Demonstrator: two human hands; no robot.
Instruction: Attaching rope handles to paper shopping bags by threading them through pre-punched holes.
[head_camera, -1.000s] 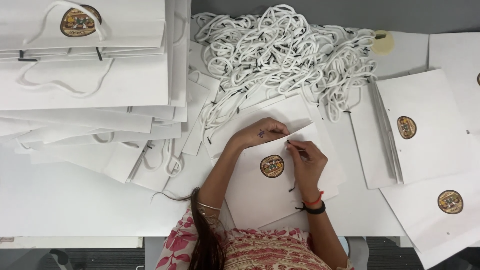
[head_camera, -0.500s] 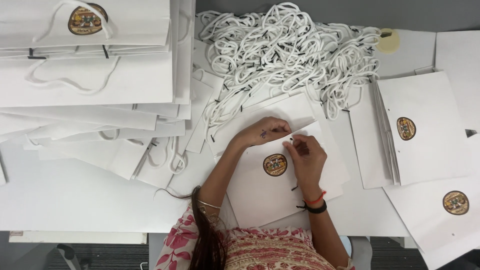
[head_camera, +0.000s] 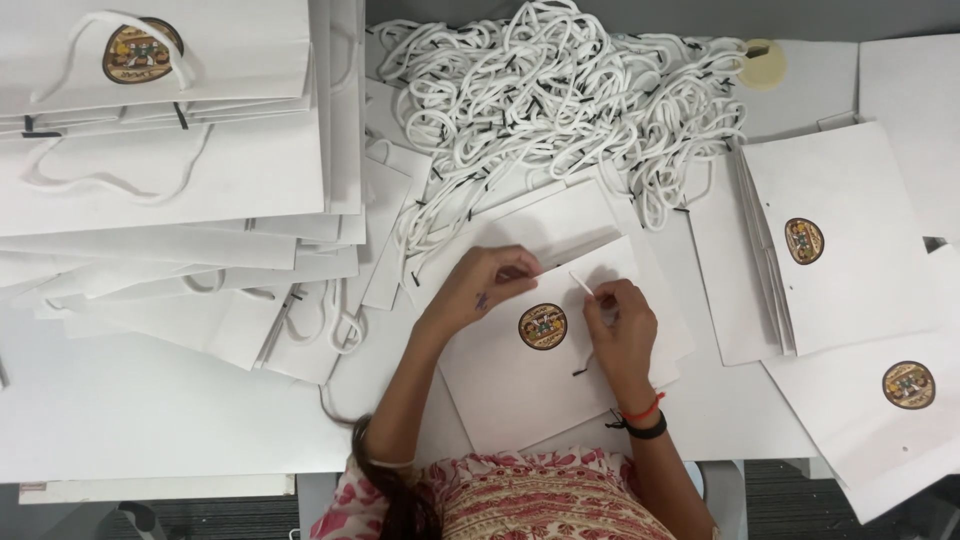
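Your left hand (head_camera: 487, 283) presses down on the top edge of the white paper bag (head_camera: 540, 370) lying flat on the surface (head_camera: 150, 410) right in front of you, fingers curled at its opening, while your right hand (head_camera: 620, 325) pinches the end of a white cord handle (head_camera: 580, 283) just above the bag's round sticker (head_camera: 542, 326). Behind the bag sits a tangled heap of white cords (head_camera: 560, 110), with stacked finished bags (head_camera: 160, 150) to your left and flat bags (head_camera: 840, 240) to your right.
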